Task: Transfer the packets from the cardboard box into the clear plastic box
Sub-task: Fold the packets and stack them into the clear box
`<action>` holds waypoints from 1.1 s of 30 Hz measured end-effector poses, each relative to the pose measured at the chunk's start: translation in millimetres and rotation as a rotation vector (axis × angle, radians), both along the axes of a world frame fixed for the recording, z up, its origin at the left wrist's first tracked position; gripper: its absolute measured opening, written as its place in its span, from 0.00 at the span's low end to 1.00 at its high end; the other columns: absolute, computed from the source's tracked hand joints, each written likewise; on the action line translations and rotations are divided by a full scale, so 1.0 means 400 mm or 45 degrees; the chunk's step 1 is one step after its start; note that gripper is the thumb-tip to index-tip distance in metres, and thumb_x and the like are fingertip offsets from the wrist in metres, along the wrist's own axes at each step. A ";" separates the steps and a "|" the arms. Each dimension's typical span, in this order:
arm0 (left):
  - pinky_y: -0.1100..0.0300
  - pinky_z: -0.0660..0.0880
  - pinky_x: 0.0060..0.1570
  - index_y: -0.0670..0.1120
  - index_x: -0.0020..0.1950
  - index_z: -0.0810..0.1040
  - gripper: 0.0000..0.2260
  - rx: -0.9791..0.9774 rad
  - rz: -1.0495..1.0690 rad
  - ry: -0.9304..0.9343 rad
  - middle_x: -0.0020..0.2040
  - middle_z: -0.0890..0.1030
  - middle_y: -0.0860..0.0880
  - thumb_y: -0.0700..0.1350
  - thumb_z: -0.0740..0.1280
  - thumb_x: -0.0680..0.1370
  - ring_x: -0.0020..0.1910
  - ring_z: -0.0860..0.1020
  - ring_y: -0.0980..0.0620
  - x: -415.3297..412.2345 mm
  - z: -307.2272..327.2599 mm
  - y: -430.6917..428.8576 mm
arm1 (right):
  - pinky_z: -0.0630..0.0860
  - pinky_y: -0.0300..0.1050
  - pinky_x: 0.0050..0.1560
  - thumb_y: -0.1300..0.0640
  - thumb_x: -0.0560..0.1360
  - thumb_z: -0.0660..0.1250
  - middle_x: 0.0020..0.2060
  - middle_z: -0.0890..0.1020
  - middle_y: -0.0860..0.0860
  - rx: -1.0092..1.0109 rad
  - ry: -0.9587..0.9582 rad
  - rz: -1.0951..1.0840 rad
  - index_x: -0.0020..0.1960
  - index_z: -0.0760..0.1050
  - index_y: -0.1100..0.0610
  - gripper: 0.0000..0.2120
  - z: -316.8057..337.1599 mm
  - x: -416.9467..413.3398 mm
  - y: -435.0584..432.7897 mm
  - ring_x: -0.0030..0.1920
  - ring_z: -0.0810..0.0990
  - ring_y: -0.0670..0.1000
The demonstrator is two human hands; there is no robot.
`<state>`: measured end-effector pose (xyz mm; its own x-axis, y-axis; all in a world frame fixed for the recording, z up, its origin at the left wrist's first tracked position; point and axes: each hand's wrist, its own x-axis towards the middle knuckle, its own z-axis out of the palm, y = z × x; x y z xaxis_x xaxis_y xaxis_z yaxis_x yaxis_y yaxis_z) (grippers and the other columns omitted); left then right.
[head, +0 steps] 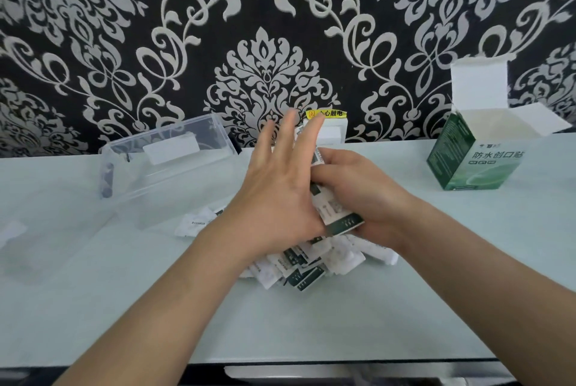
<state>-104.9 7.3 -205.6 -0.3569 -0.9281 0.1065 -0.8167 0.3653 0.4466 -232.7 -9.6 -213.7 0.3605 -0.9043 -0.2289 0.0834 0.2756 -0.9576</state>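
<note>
A stack of white and dark green packets [338, 217] is held above the table's middle. My right hand [358, 192] grips this stack from the right, fingers curled round it. My left hand [280, 186] lies flat against the stack's left side with straight, spread fingers. Beneath both hands lies a loose pile of packets [305, 267], and two more packets [196, 223] sit to its left. The clear plastic box [168, 161] stands open at the back left. The green and white cardboard box [473, 155] stands open at the back right.
The clear lid [46, 229] lies flat on the pale table at the left. A white wall socket with a yellow warning label [327, 127] sits behind my hands. The patterned wall runs along the table's far edge; the near edge is at the bottom.
</note>
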 end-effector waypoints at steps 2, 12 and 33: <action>0.52 0.42 0.72 0.62 0.75 0.34 0.59 0.156 -0.024 -0.009 0.76 0.31 0.60 0.62 0.76 0.61 0.75 0.31 0.55 0.001 0.005 0.001 | 0.76 0.44 0.30 0.65 0.78 0.61 0.34 0.81 0.56 -0.069 0.026 -0.044 0.52 0.77 0.63 0.07 -0.005 0.005 0.003 0.32 0.80 0.53; 0.56 0.48 0.73 0.59 0.77 0.39 0.57 0.127 -0.099 -0.002 0.76 0.36 0.62 0.63 0.76 0.62 0.74 0.37 0.63 -0.003 0.012 0.011 | 0.76 0.40 0.30 0.63 0.80 0.60 0.36 0.83 0.56 -0.205 0.092 -0.130 0.54 0.78 0.62 0.09 -0.014 0.009 0.003 0.33 0.82 0.51; 0.53 0.69 0.60 0.52 0.65 0.75 0.19 -0.077 -0.362 -0.342 0.64 0.73 0.53 0.57 0.63 0.77 0.62 0.67 0.51 -0.086 -0.080 0.051 | 0.68 0.40 0.29 0.65 0.80 0.56 0.34 0.80 0.53 -0.389 1.147 0.064 0.43 0.73 0.53 0.11 0.004 -0.193 -0.089 0.27 0.74 0.47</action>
<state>-139.2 27.7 -237.5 -0.6213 -0.7831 0.0255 -0.7641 0.6128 0.2014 -309.9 -45.3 -211.9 0.2041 -0.9591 -0.1961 -0.7263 -0.0140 -0.6873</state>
